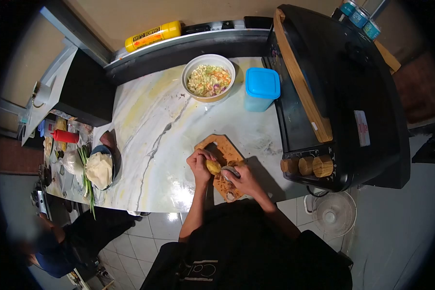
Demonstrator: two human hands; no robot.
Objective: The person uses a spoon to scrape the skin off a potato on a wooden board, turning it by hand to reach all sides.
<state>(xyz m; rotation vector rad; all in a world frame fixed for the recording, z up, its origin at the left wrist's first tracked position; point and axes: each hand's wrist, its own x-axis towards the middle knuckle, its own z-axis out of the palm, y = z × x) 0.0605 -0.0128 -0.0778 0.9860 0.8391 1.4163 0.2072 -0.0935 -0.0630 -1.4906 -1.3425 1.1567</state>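
My left hand (198, 163) is closed round a yellow, partly peeled potato (213, 167). Against the potato's right side, my right hand (245, 182) grips a small grey tool (231, 171); its exact kind is hard to make out. Both hands are above a wooden cutting board (209, 141) near the counter's front edge. Brown peelings (222, 185) are scattered on the board. Part of the board lies hidden under my hands.
A white bowl of shredded vegetables (209, 79) and a blue-lidded container (262, 89) stand behind the board. On the right is a large black oven (353, 96). Spring onions (85, 169) and a red bottle (65, 136) lie left. Another person (58, 246) is at lower left.
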